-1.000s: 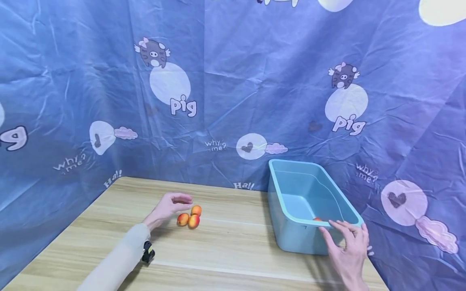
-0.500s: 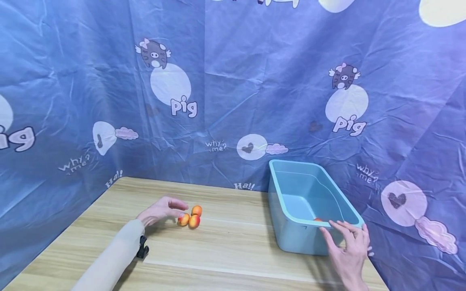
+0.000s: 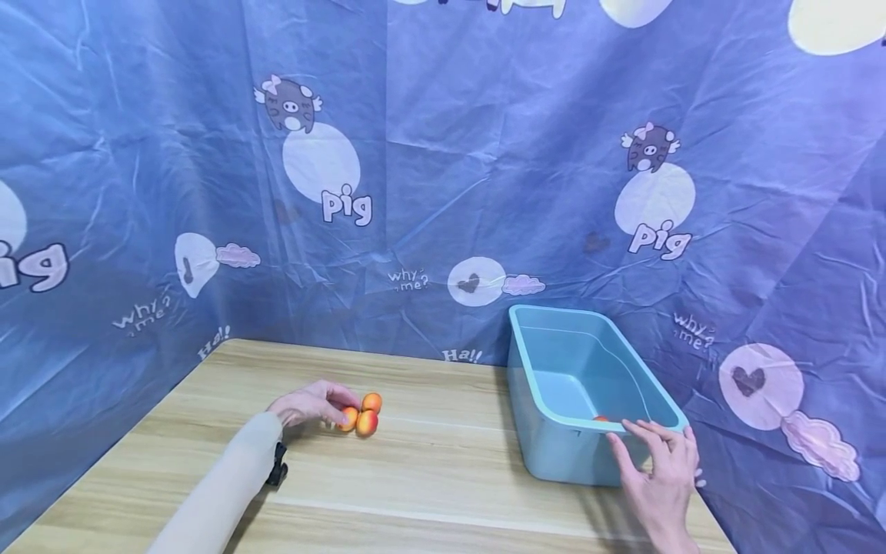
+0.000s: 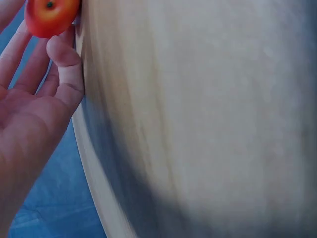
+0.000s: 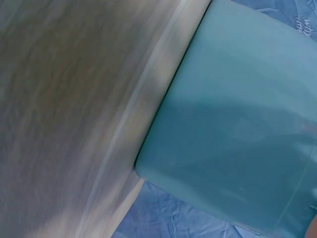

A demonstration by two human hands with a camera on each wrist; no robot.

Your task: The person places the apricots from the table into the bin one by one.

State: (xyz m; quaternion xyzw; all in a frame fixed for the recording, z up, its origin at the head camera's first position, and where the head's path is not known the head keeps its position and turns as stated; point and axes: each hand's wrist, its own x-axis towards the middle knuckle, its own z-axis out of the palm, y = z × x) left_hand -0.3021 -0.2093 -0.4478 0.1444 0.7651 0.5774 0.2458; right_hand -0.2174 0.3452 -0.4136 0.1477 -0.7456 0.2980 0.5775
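Blue printed cloth (image 3: 436, 192) hangs behind a wood-grained worktop (image 3: 429, 481), where three fruits (image 3: 368, 422) sit clustered; the left hand (image 3: 311, 403) pinches the leftmost fruit (image 3: 349, 419) between thumb and fingers, while the right hand (image 3: 661, 478), fingers spread apart, rests on the near rim of a tub (image 3: 557, 450)

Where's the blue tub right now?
In the head view, the blue tub stands at the right side of the wooden table, before the patterned cloth, with the person's right hand at its near rim.

Teal bin (image 5: 223, 109) standing on wood-grain tabletop (image 5: 74, 99), printed blue cloth (image 5: 171, 213) beyond
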